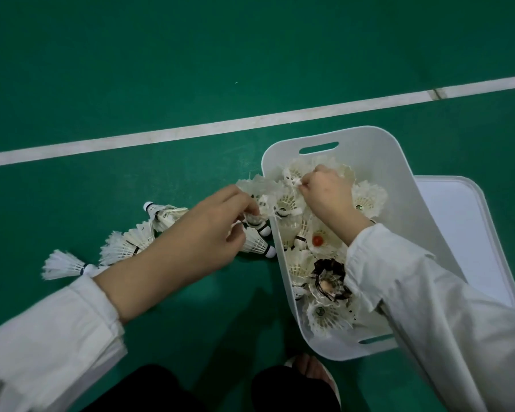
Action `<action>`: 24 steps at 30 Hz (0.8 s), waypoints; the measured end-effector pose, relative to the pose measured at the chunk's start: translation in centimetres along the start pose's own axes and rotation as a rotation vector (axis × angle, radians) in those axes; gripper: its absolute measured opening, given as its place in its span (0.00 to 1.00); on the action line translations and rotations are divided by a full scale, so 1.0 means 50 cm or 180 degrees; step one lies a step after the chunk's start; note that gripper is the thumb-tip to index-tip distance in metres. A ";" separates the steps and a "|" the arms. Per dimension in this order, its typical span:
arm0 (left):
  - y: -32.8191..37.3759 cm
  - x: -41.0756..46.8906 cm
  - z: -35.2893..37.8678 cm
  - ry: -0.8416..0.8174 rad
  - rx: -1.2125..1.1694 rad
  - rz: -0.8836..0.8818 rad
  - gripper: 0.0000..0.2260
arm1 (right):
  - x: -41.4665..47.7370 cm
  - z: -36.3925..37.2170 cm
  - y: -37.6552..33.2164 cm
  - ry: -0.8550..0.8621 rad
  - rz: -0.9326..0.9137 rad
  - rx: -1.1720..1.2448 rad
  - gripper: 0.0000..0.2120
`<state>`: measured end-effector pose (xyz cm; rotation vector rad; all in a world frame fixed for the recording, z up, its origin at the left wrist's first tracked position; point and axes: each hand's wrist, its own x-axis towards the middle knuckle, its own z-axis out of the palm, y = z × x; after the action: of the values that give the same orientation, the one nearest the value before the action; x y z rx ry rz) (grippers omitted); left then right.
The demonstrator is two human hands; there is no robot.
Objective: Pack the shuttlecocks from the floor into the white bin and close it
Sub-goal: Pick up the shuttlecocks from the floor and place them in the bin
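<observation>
An open white bin [366, 138] stands on the green floor, filled with several white shuttlecocks [369, 199]. My right hand [324, 191] is over the bin's far half, pinching the feathers of a shuttlecock [292, 179]. My left hand [211, 230] is just left of the bin's rim, its fingers curled round a shuttlecock [257, 223] with a black-banded cork. Several more shuttlecocks lie on the floor to the left, one at the far left [61, 264], others bunched together [128, 242].
The bin's white lid [458, 221] lies flat on the floor to the right of the bin, partly under it. A white court line [191, 130] crosses the green floor behind. My foot in a sandal [312, 373] is near the bin's front corner.
</observation>
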<state>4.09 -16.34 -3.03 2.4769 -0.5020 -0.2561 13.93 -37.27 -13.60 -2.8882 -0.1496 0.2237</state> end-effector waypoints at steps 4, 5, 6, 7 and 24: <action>-0.002 0.004 -0.005 0.0242 0.0061 0.0029 0.02 | -0.001 -0.019 -0.003 -0.0252 0.0158 0.0221 0.13; -0.004 0.005 -0.007 0.0273 0.0098 0.0009 0.03 | -0.014 -0.034 -0.006 -0.0081 0.0144 0.0408 0.13; -0.005 0.006 -0.008 0.0309 0.0114 -0.0005 0.03 | -0.034 -0.053 -0.010 0.0176 0.0105 0.0664 0.13; -0.006 0.008 -0.009 0.0348 0.0114 -0.0007 0.03 | -0.061 -0.073 -0.017 0.0437 0.0030 0.0977 0.13; 0.006 -0.018 -0.099 0.0476 0.0144 0.0361 0.10 | -0.203 -0.172 -0.037 0.0708 -0.0248 0.1666 0.08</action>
<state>4.65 -13.64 1.20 2.4773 -0.5876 -0.0144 5.19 -38.68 -3.46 -2.3593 -0.1382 -0.0675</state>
